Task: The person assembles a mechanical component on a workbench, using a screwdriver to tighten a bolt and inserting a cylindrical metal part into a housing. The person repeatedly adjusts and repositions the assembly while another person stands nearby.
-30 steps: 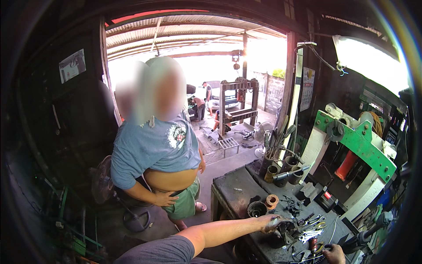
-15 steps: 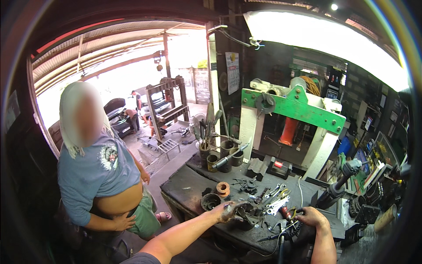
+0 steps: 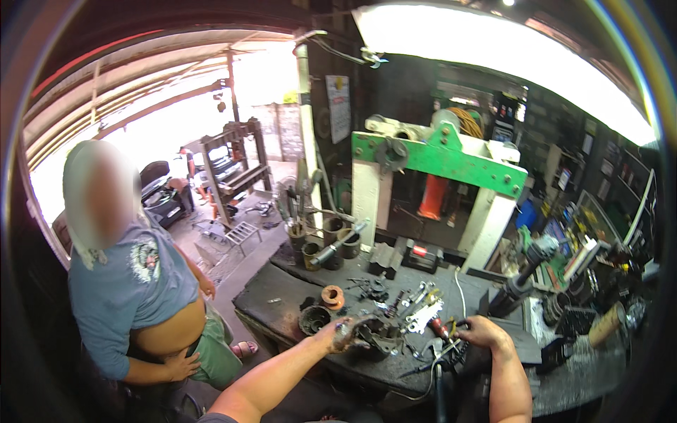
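My left hand (image 3: 343, 334) is closed on the near side of a dark, greasy metal part (image 3: 381, 337) on the bench; its exact kind does not show. Farther right, my right hand (image 3: 485, 331) is curled with its fingertips at a yellow-handled tool (image 3: 461, 327), whose working end I cannot make out. Touching distance from that tool lies a red-handled tool (image 3: 438, 327). Several shiny wrenches (image 3: 423, 317) are spread just beyond, between my hands. Left of my left hand sit a dark round metal housing (image 3: 314, 321) and a rust-orange flanged ring (image 3: 333, 297).
A green-and-white press frame (image 3: 437, 162) stands behind the dark workbench (image 3: 271, 292). Tool cans (image 3: 331, 233) line the back-left edge, with a rod lying across them. A person (image 3: 134, 282) stands close at the left. A thin white cable (image 3: 462, 289) crosses the bench. Clutter fills the right.
The whole view has swung a little to the right, so the scene sits farther left. Both hands keep nearly the same places on the bench.
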`<state>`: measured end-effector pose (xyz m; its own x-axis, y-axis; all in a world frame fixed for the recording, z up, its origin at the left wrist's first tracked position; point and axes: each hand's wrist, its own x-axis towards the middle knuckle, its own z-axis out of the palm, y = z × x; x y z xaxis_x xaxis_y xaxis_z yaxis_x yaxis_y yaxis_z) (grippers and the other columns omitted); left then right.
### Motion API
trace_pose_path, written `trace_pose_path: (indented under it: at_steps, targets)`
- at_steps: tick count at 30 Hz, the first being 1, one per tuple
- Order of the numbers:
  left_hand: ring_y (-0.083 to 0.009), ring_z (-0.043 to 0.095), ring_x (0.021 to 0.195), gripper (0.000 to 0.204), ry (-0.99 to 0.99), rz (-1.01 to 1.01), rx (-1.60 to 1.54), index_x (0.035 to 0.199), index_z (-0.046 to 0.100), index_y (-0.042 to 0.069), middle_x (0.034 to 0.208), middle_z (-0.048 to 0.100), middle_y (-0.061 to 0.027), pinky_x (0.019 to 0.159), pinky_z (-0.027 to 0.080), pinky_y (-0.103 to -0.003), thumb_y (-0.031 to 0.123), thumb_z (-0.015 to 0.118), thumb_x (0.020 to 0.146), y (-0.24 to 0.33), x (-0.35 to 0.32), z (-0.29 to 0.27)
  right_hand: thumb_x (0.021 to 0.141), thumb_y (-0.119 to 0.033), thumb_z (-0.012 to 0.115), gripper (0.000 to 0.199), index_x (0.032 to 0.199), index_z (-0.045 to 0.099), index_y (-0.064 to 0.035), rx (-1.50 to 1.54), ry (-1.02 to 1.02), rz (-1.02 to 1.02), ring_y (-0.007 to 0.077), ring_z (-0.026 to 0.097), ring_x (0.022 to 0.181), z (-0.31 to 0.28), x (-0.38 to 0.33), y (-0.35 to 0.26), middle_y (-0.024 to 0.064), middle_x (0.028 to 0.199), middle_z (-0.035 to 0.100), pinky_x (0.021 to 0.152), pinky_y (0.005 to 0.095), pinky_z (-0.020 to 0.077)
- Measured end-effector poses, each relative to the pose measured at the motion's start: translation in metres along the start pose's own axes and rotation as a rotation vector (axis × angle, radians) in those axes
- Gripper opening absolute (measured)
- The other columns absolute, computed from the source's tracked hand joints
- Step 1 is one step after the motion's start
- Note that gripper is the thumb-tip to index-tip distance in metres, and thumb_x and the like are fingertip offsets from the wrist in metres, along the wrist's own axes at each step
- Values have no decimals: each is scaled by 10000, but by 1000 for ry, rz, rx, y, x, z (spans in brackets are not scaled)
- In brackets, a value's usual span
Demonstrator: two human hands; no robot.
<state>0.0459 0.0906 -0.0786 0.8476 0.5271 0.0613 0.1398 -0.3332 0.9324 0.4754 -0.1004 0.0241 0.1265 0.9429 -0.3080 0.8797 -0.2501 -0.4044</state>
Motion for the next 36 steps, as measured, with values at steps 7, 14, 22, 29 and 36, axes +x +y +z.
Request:
trace_pose_path:
  at_steps: [7,14,22,29,36]
  targets:
    - [-364,619,1379,776,34,114,108,1575,535,55,1522,625,-201,1118,566,-479,290,867,914,19,-1,0,969,-394,800,457,1309,788,-87,87,15,-28,367,773,1088,-4,-6,-12,244,1158,799,965,467,588]
    - [-349,642,1362,808,79,42,286,1635,479,96,1520,643,-188,1143,553,-462,268,855,941,40,-7,10,996,-362,775,490,1392,733,-76,166,5,-24,392,742,1183,-7,-11,-14,253,1245,777,1040,450,559]
    - [-441,600,1427,953,237,33,496,1656,424,29,1522,615,-294,1165,514,-476,255,933,883,34,-78,23,977,-386,817,499,1375,750,-94,115,29,8,342,779,1063,-6,-7,-10,225,1132,806,956,447,590]
    - [-273,660,1125,855,139,-588,106,1663,419,85,1241,680,-186,1033,564,-417,328,814,945,-128,-253,48,980,-445,805,479,1345,779,-135,166,53,-34,334,771,1057,-5,-9,-10,220,1136,810,957,434,584]
    - [-377,599,1417,923,-249,-1027,704,1605,498,59,1515,609,-266,1228,447,-483,705,674,969,-247,-446,102,889,-392,871,449,1030,785,26,172,219,-191,384,765,847,4,0,11,269,950,782,782,485,579]
